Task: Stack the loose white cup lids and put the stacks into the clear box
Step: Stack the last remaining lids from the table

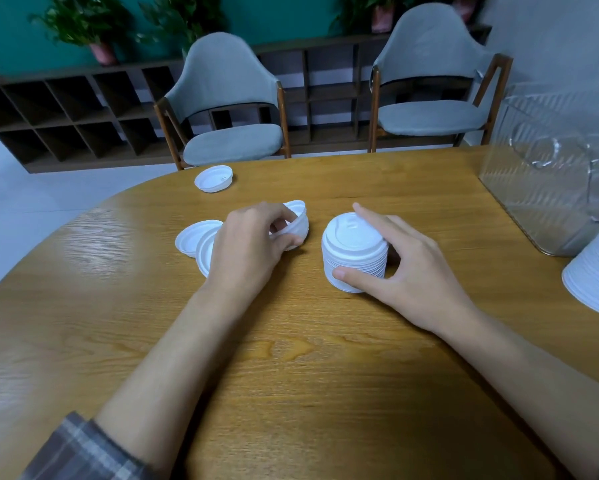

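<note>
Out on the left of the tabletop (pixel 83 271), two loose lids (pixel 191 237) lay overlapping, the nearer one tucked partly under the left hand (pixel 249 247). Farther back, a single lid (pixel 213 178) sat alone near the far edge. The left hand was palm down with the wrist bent, its fingers and thumb curled round a small tipped-over bunch of lids (pixel 296 221) that touched the wood. Just right of it stood the tall stack (pixel 355 252), upright, and the right hand (pixel 408 268) clasped it, thumb low on the near side and forefinger stretched across the top lid. Well to the right stood the clear box (pixel 547 188), with another stack (pixel 595 282) just in front of it, cut off at the frame's edge.
</note>
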Tool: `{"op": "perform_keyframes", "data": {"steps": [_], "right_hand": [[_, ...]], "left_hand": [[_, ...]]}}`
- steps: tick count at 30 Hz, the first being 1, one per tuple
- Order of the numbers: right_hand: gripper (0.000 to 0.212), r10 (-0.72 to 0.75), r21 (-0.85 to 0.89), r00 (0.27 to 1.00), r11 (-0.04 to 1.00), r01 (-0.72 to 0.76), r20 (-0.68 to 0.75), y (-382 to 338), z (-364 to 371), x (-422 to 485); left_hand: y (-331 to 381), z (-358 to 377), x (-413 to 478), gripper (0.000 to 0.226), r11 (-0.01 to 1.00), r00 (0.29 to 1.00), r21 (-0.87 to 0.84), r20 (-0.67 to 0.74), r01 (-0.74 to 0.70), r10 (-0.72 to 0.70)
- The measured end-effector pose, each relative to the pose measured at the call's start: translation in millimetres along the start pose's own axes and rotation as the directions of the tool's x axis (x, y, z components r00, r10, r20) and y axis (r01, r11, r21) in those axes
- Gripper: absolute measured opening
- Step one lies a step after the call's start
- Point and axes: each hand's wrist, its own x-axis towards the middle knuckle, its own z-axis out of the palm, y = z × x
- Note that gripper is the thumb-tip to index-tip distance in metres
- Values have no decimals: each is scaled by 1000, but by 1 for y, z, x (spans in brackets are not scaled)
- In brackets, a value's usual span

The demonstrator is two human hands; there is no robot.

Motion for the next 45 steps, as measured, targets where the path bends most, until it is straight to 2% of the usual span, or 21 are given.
{"op": "perform_keyframes", "data": {"steps": [6, 8, 12, 15, 19, 24, 29, 31, 36, 41, 45], "right_hand": [[87, -5, 29, 1000, 1000, 5, -7, -2, 1, -1], [85, -3, 40, 1000, 999, 4, -21, -3, 2, -1], [83, -2, 48, 999, 999, 3, -32, -3, 3, 0], [86, 1, 48, 1000, 999, 0, -28, -3, 2, 1], [89, 7, 37, 1000, 999, -6, -15, -4, 1, 1], [90, 7, 37, 1000, 999, -7, -11, -4, 1, 1], [90, 10, 33, 1000, 999, -10, -6, -4, 1, 1], [91, 13, 32, 1000, 999, -12, -4, -3, 0, 1], [94, 10, 49, 1000, 999, -10, -8, -5, 0, 0], [93, 2, 54, 1000, 999, -2, -4, -4, -1, 0], [91, -15, 53, 1000, 998, 15, 6, -4, -1, 1]], "left_hand": [[2, -2, 1, 31, 991, 980, -47, -164, -124, 115], [4, -2, 1, 35, 988, 977, -121, -200, -100, 74], [12, -5, 2, 38, 955, 971, -296, -217, 30, -97], [14, -8, 4, 38, 900, 964, -419, -168, 117, -204], [19, -9, 2, 27, 778, 960, -589, -14, 218, -280], [23, -9, 2, 26, 691, 944, -663, 76, 288, -320], [25, -10, 4, 20, 519, 907, -768, 188, 376, -378], [27, -7, 3, 17, 539, 912, -748, 227, 388, -341], [30, 4, -4, 14, 718, 940, -607, 236, 342, -248], [32, 7, -9, 26, 776, 951, -560, 256, 290, -171], [31, 12, -11, 22, 817, 961, -522, 244, 245, -133]]}}
